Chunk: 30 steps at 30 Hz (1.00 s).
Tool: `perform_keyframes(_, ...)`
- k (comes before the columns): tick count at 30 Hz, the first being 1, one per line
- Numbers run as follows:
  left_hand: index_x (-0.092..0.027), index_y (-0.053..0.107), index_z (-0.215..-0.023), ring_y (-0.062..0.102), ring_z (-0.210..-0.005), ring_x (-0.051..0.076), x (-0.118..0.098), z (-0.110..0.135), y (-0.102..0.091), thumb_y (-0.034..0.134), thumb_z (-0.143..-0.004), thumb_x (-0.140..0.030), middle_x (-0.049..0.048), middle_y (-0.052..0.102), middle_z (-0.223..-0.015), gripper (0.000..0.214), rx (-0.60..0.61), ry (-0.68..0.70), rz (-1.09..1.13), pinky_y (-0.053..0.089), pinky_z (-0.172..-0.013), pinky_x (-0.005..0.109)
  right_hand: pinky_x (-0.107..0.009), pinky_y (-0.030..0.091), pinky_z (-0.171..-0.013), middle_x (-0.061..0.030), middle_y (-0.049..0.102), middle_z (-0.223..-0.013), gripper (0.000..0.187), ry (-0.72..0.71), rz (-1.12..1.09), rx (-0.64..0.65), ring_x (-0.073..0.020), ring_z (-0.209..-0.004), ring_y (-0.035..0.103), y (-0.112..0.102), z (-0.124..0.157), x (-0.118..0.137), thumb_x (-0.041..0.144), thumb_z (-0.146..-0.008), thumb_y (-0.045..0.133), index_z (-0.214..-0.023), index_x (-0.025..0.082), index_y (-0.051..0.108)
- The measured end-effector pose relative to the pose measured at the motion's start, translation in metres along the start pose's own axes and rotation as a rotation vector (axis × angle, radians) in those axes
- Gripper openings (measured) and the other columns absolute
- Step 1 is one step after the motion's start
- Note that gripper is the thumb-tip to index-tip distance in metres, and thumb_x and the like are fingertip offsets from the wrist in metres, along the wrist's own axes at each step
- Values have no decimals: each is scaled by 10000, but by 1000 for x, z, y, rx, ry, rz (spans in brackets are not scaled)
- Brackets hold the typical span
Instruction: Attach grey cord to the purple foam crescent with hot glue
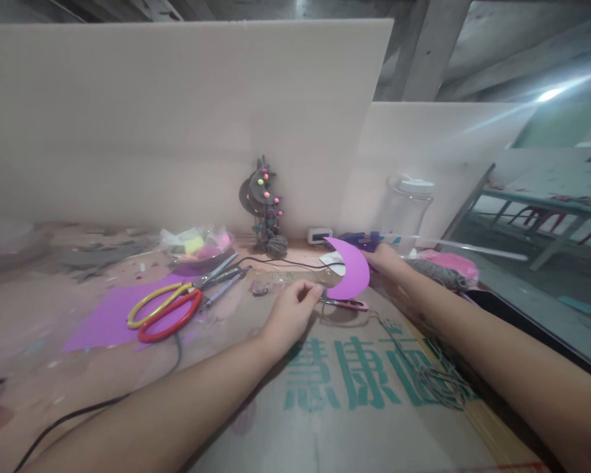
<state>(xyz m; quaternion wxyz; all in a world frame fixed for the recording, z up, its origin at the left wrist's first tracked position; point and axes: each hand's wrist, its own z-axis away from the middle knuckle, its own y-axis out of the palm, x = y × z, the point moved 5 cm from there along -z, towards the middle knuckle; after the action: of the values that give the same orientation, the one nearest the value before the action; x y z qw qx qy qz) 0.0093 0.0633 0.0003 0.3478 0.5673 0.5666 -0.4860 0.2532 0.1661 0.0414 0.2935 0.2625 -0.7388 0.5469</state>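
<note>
A crescent cut from purple paper (356, 270) is pinched at its lower tip between the thumb and fingers of my left hand (295, 309). My right hand (385, 260) is wrapped round a dark blue hot glue gun (367, 242), which shows a small red light. A long clear glue stick (463, 247) reaches out behind the gun to the right. The crescent stands in front of part of the gun and hides its nozzle. Just below the crescent lies a tool with a pink handle (357, 305), partly covered, on the printed cardboard (335, 433).
Red and yellow-handled scissors (170, 312) and a pen (224, 289) lie over purple paper (98, 322) at left. Behind stand a grey moon ornament (263, 197), a bowl of pompoms (197, 249) and a clear jar (408, 213). Grey yarn (440, 381) and a black cord (73, 414) cross the surface.
</note>
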Motion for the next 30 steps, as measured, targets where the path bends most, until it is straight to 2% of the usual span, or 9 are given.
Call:
perform_keyframes(2, -167, 559, -710, 529, -691, 148, 0, 0, 0, 534, -841, -406, -6, 582, -692, 274, 4, 7, -3, 382, -673, 251, -297, 447, -507, -83, 626, -481, 242, 21, -21, 23, -219, -519, 608, -4, 4, 4, 370, -708, 692, -634, 142, 662)
perform_keyframes(4, -166, 561, -711, 533, -693, 148, 1, 0, 0, 531, -845, -408, -2, 586, -698, 278, -1, 11, -5, 381, -672, 252, -300, 461, -519, -95, 653, -534, 231, 21, -65, 25, -212, -526, 618, -8, 11, 9, 357, -753, 641, -711, 133, 678)
perform_keyframes(9, -167, 563, -715, 547, -715, 155, 2, -1, -3, 529, -846, -408, 7, 596, -717, 277, -41, -1, 2, 385, -687, 258, -301, 491, -580, -109, 712, -763, 275, -13, -152, -77, -211, -660, 649, -33, 45, 22, 373, -807, 574, -944, 158, 678)
perform_keyframes(12, -170, 572, -714, 551, -714, 162, 2, -1, -4, 539, -834, -426, 5, 598, -703, 285, -55, -6, 4, 393, -686, 262, -301, 479, -582, -72, 670, -682, 288, -118, -162, -148, -208, -661, 624, -47, 76, 27, 440, -797, 592, -873, 175, 675)
perform_keyframes(14, -171, 575, -708, 550, -707, 163, 2, 0, -4, 541, -831, -432, 2, 595, -689, 291, -57, -17, -4, 397, -684, 263, -305, 484, -604, -49, 645, -649, 318, -179, -166, -132, -194, -640, 611, -48, 99, 29, 492, -806, 576, -830, 186, 656)
perform_keyframes(17, -170, 569, -695, 534, -675, 155, 2, 0, -5, 548, -826, -432, -3, 580, -662, 294, -65, -16, -5, 397, -667, 260, -329, 509, -670, -51, 657, -689, 342, -258, -105, -67, -198, -666, 616, -41, 129, 32, 521, -815, 554, -727, 197, 621)
perform_keyframes(22, -173, 545, -693, 494, -627, 134, 3, 0, -5, 546, -830, -435, -22, 551, -640, 295, -47, -21, -17, 382, -629, 244, -349, 532, -780, -47, 700, -863, 261, -371, -27, 110, -223, -840, 659, -19, 157, 43, 461, -839, 541, -835, 217, 634)
perform_keyframes(24, -175, 540, -695, 485, -618, 129, 3, 0, -5, 545, -832, -436, -29, 547, -643, 295, -46, -23, -34, 377, -629, 242, -338, 538, -745, -50, 699, -860, 243, -389, -35, 148, -222, -821, 663, -14, 159, 44, 444, -829, 557, -848, 213, 629)
perform_keyframes(30, -170, 557, -702, 501, -645, 127, 2, -1, -5, 541, -840, -405, -22, 584, -686, 273, -50, -5, -84, 369, -652, 242, -307, 503, -580, -24, 635, -714, 246, -387, 31, 119, -188, -634, 605, -8, 155, 29, 457, -806, 589, -786, 212, 591)
